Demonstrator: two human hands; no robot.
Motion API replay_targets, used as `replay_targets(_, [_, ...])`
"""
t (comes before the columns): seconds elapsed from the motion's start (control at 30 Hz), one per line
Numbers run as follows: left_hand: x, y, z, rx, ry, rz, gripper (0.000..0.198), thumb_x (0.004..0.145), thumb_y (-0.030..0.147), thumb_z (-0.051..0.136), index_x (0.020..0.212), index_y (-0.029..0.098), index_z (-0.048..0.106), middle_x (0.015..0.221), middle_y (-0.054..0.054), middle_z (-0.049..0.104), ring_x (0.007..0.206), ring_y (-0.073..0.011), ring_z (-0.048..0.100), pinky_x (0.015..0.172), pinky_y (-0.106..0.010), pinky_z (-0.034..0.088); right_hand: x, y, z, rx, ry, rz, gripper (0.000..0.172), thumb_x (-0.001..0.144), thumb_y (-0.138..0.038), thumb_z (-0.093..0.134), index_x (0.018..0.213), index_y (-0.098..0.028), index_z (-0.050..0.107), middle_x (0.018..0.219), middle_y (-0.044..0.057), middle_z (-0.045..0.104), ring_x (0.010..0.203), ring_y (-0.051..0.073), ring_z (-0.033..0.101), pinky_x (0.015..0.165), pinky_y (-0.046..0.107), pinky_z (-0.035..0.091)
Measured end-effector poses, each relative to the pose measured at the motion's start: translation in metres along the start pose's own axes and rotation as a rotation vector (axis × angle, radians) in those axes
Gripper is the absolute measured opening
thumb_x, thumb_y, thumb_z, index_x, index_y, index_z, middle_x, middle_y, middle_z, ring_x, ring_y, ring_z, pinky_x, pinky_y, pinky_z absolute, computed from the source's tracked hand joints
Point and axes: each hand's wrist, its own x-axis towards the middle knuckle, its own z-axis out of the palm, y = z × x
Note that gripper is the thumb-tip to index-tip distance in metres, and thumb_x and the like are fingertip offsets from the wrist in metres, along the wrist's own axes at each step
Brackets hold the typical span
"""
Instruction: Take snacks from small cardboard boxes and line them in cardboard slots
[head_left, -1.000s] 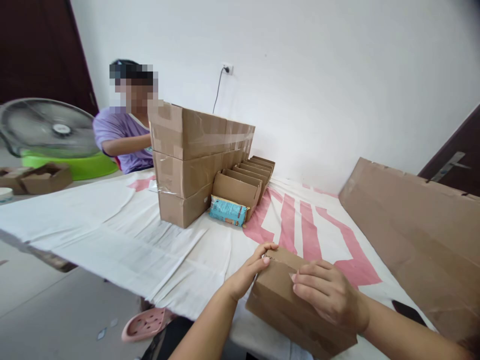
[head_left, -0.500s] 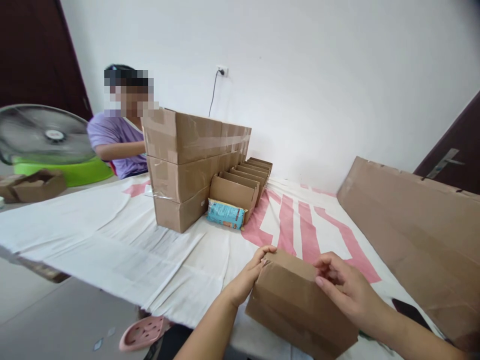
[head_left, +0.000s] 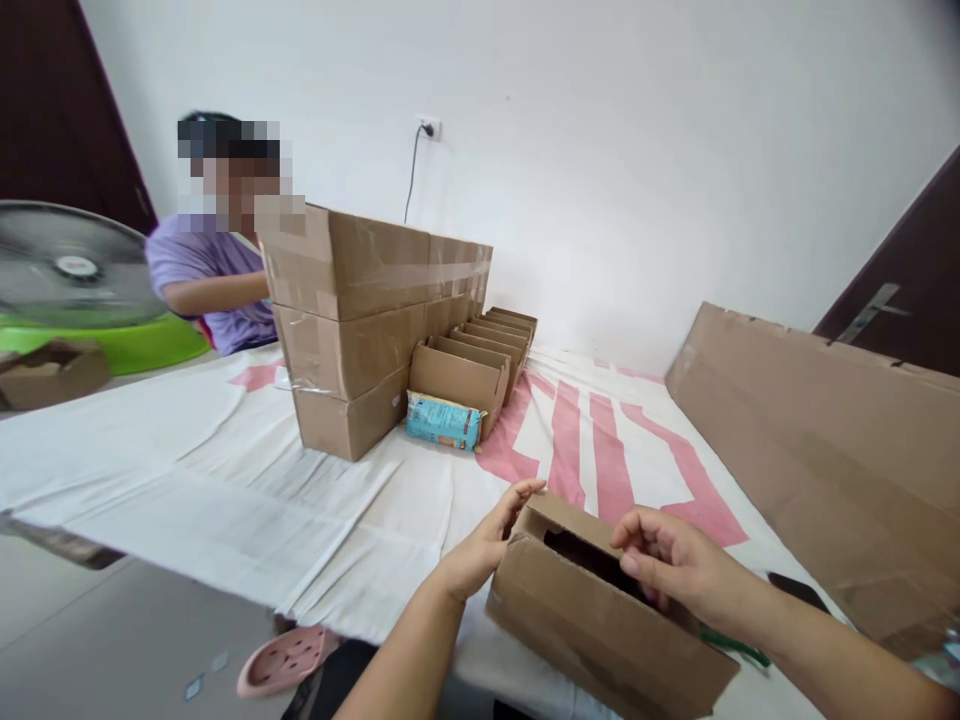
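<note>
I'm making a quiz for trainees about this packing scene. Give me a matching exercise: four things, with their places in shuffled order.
1 blue packet
2 pink slipper
3 cardboard sheet
4 small box

A on the floor
B between the left hand and right hand
C lying by the row of open boxes
D propped along the right side of the table

Pairs: 1-C, 2-A, 3-D, 4-B

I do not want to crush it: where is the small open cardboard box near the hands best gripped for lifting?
Probably by its two short ends, coming from left and right. The small box lies flat with its top open, so the long walls may bend inward. The left hand touches its left end.
</note>
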Motion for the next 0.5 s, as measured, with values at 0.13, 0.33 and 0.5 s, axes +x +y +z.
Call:
replay_targets(0.13, [-0.001, 0.000, 0.000, 0.033, 0.022, 0.061, 0.070, 0.067, 0.028, 0.085, 0.124, 0.032, 0.044, 0.118, -0.002, 0.055, 0.110, -0.0229, 0.055, 0.095, -0.034, 0.039, -0.001, -0.002, -0.006, 0.023, 0.109, -0.052, 0.047, 0.078, -0.065, 0.068, 0.088, -0.020, 0.055, 0.069, -0.005, 0.049, 0.056, 0.008, 0.047, 0.051, 0.022, 0.041])
replay_targets(0.33, [-0.002, -0.001, -0.002, 0.075, 0.012, 0.099, 0.043, 0.072, 0.030, 0.082, 0.105, 0.025, 0.055, 0.122, -0.005, 0.062, 0.110, -0.0251, 0.059, 0.094, -0.035, 0.044, -0.030, -0.003, -0.024, -0.062, 0.466, -0.266, 0.036, 0.082, -0.056, 0.069, 0.091, -0.022, 0.063, 0.080, 0.002, 0.060, 0.073, 0.016, 0.057, 0.066, 0.029, 0.050])
replay_targets(0.5, [-0.001, -0.001, -0.005, 0.243, 0.128, 0.082, 0.063, 0.073, 0.034, 0.079, 0.132, 0.030, 0.056, 0.147, -0.005, 0.051, 0.138, -0.0331, 0.040, 0.114, -0.042, 0.032, -0.085, 0.016, -0.025, -0.004, 0.372, -0.315, 0.022, 0.080, -0.043, 0.076, 0.081, -0.024, 0.064, 0.072, 0.002, 0.062, 0.066, 0.016, 0.058, 0.061, 0.028, 0.048])
